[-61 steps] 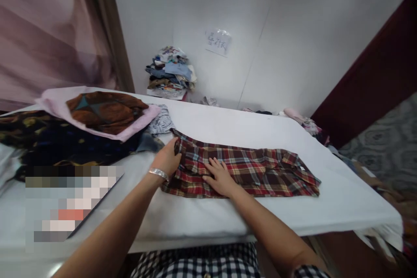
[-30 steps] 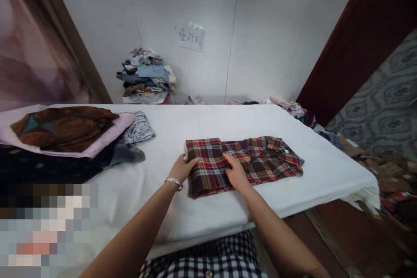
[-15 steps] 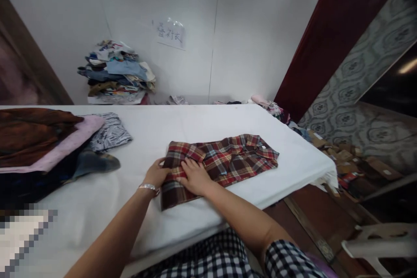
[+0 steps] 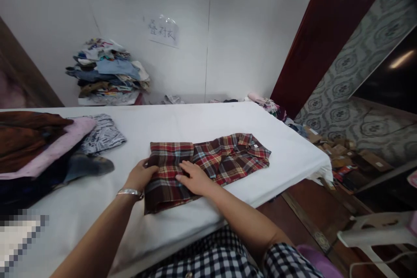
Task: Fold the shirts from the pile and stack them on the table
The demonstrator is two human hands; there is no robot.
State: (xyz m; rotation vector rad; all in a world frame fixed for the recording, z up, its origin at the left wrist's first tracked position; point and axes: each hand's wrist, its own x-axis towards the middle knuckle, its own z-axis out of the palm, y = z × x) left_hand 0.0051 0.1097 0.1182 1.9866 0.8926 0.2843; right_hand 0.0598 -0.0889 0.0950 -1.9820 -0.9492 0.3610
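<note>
A brown, red and cream plaid shirt point(image 4: 224, 156) lies on the white-covered table, its collar pointing right. The lower end is folded over into a flat panel at the left. Along that panel's left edge is my left hand point(image 4: 140, 176), its thumb on top and its fingers tucked in at the fold, closed on the cloth. My right hand point(image 4: 195, 178) rests palm down on the panel near its right edge, fingers stretched out. A silver bracelet point(image 4: 130, 192) circles my left wrist.
Heaped clothes point(image 4: 35, 143) lie on the table's left side, beside a folded grey printed garment point(image 4: 102, 134). A tall clothes stack point(image 4: 107, 71) stands against the wall behind. Cardboard boxes point(image 4: 371, 160) and a white plastic stool point(image 4: 378, 230) are on the right.
The folded panel looks flatter and wider, its left edge pulled farther left by my left hand. My right hand has stayed on the panel. The whole view has shifted slightly.
</note>
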